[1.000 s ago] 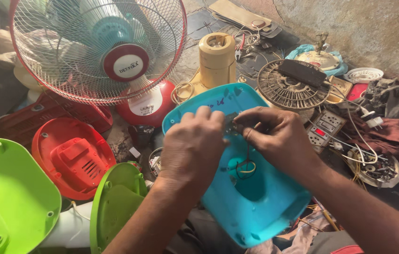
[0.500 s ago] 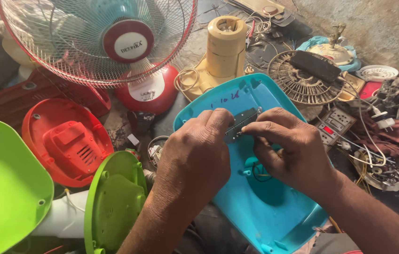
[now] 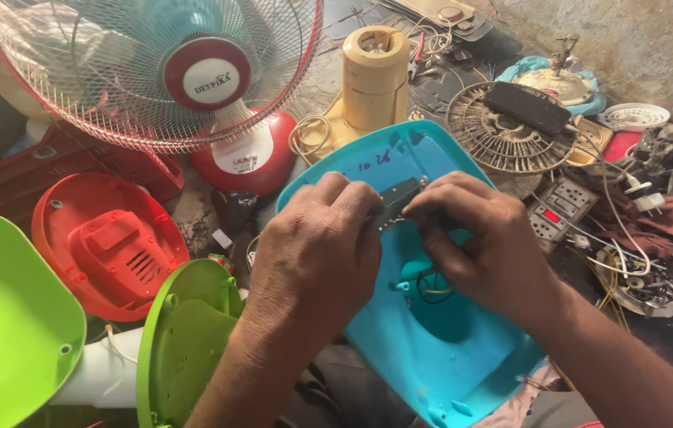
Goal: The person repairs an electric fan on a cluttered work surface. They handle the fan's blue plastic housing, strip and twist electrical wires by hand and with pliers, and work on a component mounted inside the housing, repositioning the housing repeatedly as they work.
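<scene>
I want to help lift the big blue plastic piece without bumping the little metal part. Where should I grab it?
Best by the blue base cover's near rim, coming from the person's side. It lies hollow side up, so the raised rim probably gives fingers an edge to hook. The left hand and right hand hold the small metal part over the far half, so keep away from there.

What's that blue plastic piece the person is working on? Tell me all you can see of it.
The blue plastic shell is a glossy, rounded-corner cover lying hollow side up, tilted toward the person. Its inside shows moulded posts and a dark wire loop. There is handwriting near its far rim. The left hand and right hand hold a small grey metal part over it.
</scene>
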Action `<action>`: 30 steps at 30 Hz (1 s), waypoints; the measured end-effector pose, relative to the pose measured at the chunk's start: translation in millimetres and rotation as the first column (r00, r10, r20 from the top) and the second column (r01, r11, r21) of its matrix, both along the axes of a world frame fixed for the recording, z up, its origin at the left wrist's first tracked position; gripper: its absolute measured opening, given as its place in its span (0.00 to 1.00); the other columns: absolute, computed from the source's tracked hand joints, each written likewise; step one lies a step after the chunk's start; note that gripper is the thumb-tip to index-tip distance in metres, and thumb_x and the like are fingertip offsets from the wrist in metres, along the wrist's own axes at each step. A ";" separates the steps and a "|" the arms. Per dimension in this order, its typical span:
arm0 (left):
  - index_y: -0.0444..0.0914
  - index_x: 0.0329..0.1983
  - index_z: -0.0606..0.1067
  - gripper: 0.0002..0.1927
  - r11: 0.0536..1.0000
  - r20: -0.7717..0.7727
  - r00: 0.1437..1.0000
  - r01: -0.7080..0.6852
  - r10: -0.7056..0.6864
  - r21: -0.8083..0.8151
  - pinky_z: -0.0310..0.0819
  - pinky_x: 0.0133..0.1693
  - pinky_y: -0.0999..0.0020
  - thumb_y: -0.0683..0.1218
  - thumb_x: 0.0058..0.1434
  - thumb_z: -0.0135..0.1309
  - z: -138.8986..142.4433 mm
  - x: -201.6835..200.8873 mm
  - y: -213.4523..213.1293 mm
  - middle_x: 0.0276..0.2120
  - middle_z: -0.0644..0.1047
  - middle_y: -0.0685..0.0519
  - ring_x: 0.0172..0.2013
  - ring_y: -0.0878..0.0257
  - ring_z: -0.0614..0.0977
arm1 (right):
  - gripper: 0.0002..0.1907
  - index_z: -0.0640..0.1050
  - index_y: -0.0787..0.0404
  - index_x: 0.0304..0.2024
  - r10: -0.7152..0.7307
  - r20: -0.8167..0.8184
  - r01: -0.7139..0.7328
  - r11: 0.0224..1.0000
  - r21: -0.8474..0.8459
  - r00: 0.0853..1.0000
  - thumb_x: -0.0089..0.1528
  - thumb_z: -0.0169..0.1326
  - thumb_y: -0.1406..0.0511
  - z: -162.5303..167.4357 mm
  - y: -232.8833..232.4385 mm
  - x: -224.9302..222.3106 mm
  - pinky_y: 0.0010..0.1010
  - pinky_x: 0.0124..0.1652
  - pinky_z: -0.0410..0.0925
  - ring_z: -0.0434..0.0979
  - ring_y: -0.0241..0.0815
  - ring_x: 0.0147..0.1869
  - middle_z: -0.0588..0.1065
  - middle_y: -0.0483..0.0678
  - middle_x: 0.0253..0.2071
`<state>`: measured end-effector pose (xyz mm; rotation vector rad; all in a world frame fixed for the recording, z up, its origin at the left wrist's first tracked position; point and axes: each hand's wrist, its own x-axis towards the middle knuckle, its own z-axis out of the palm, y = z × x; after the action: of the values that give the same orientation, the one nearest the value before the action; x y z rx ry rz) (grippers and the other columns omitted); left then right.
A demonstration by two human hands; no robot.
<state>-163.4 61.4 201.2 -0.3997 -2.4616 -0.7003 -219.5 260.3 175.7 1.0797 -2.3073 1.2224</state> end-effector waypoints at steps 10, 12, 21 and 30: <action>0.48 0.34 0.82 0.05 0.999 0.067 0.997 -0.021 0.023 -0.039 0.75 0.39 0.55 0.51 0.58 0.63 6.4 -6.1 5.6 0.34 0.77 0.54 0.39 0.53 0.80 | 0.07 0.80 0.63 0.42 0.064 0.000 -0.064 0.995 -0.075 0.998 0.61 0.58 0.75 4.3 2.4 -6.0 0.30 0.43 0.77 0.84 0.41 0.46 0.80 0.50 0.42; 0.48 0.33 0.82 0.04 0.998 0.094 0.995 -0.014 0.019 -0.054 0.75 0.38 0.55 0.50 0.57 0.63 7.6 -7.0 6.2 0.32 0.76 0.54 0.38 0.54 0.80 | 0.07 0.80 0.63 0.42 0.070 0.010 -0.070 0.995 -0.067 0.997 0.61 0.58 0.75 4.7 4.1 -6.7 0.29 0.43 0.77 0.84 0.41 0.46 0.80 0.50 0.41; 0.42 0.31 0.77 0.05 0.998 0.090 0.995 0.055 -0.052 -0.042 0.74 0.38 0.54 0.44 0.54 0.61 11.8 -15.1 9.2 0.36 0.74 0.51 0.41 0.52 0.80 | 0.06 0.82 0.64 0.40 0.108 0.480 -0.018 0.982 -0.188 0.870 0.63 0.56 0.73 -1.3 4.9 -13.8 0.23 0.37 0.72 0.76 0.29 0.37 0.78 0.44 0.36; 0.40 0.31 0.76 0.05 0.996 0.053 0.996 0.069 -0.066 -0.060 0.74 0.39 0.53 0.43 0.52 0.61 7.4 -17.6 1.5 0.36 0.74 0.49 0.40 0.50 0.80 | 0.07 0.82 0.63 0.40 0.023 0.267 0.019 0.988 -0.154 0.963 0.61 0.56 0.75 1.0 3.0 -9.9 0.24 0.40 0.74 0.80 0.30 0.42 0.79 0.44 0.41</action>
<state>-181.0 62.9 208.6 -0.4964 -2.5324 -0.6710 -229.4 263.3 176.6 0.9105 -2.3522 1.6071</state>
